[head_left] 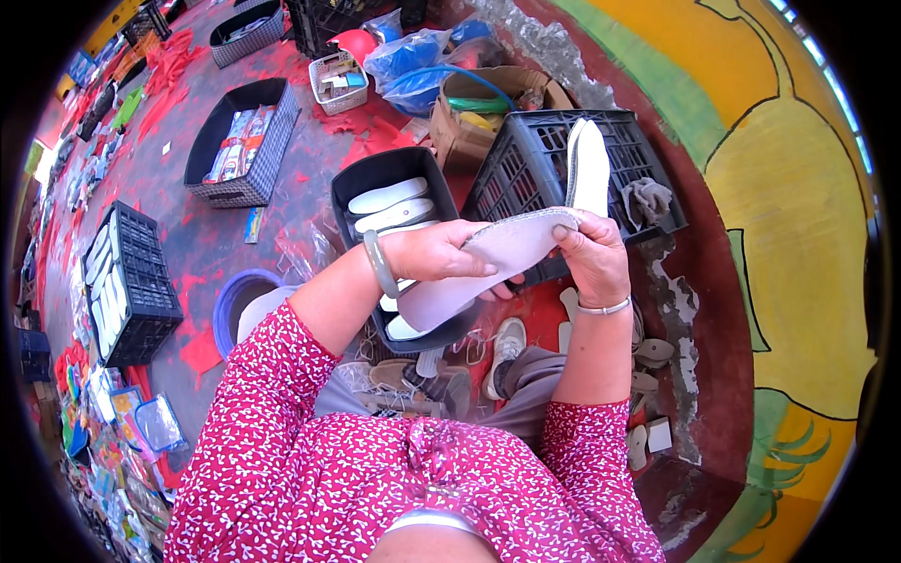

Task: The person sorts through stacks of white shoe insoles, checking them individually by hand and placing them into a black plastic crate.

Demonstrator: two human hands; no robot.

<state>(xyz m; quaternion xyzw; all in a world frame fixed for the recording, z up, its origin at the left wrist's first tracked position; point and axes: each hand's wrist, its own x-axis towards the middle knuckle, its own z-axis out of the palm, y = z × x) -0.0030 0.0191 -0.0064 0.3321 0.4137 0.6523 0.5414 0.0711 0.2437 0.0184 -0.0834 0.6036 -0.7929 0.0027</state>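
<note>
A white insole (497,267) with a stitched, greyish edge is stretched at a slant between both hands. My left hand (436,253), with a bangle at the wrist, grips its side, thumb on top and fingers underneath. The far right end is pinched between the thumb and fingers of my right hand (593,251). Behind that hand, more white insoles (589,169) rest on the dark plastic crate (535,159). Below my hands a black bin (349,183) holds several white insoles (389,195), partly hidden by my left arm.
At left stands a black crate (150,291) filled with white insoles. Farther off are a grey patterned basket (230,192) with packages and a cardboard box (460,145). A blue tub (225,314) is beside my left arm. The painted wall (798,235) closes off the right.
</note>
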